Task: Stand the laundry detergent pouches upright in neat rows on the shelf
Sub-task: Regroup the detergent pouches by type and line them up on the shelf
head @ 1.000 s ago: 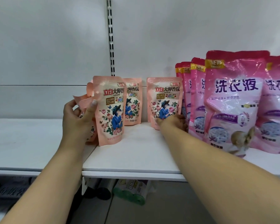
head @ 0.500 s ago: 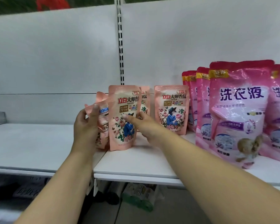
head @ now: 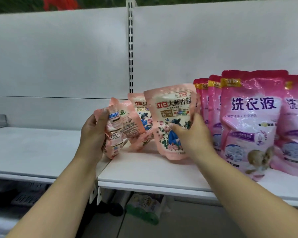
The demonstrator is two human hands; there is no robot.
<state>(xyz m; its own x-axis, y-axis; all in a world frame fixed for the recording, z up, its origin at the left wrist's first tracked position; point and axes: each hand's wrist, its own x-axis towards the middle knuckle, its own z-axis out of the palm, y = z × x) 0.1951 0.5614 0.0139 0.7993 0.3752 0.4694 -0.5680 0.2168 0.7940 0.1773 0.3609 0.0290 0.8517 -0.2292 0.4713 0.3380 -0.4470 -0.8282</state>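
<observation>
My right hand (head: 192, 134) grips a small peach pouch (head: 169, 117) with a flower print, holding it just above the white shelf (head: 144, 172), tilted slightly. My left hand (head: 93, 136) holds a bunch of the same small pouches (head: 120, 127), tilted and showing their backs. Another small peach pouch (head: 138, 109) stands behind them near the back wall, partly hidden. Several large pink detergent pouches (head: 251, 117) stand upright in rows on the right of the shelf.
A slotted upright (head: 130, 48) runs down the white back panel. The left shelf board (head: 33, 148) sits slightly lower than the right one. Below the shelf lie a green-and-white pack (head: 144, 208) and dark items on the floor.
My right hand left the standing pouch by the pink ones, reached to the front pouch in my left hand, took it and carried it right. The camera tilted up.
</observation>
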